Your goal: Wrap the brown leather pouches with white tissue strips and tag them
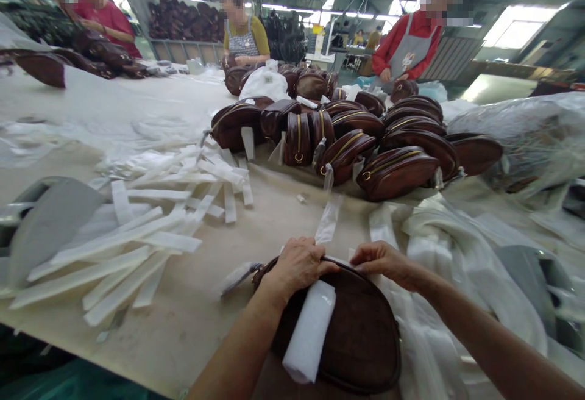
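A dark brown leather bag [361,339] with a rounded outline lies in front of me at the table's near edge. My left hand [299,266] grips its top edge, fingers bent over the rim. On the same edge, further right, my right hand [381,263] pinches the rim between thumb and fingers. A white foam-wrapped roll [311,333] hangs across the bag's front, just below my left hand. At the bag's left end sticks out a piece of hardware wrapped in clear plastic [237,278].
White foam strips [173,223] are heaped at the left. Several finished-looking brown bags [397,171] stand beyond. Plastic film [466,266] and a grey device [534,290] lie right; another grey device [50,229] stands left. Three people [406,46] work across the table [269,229].
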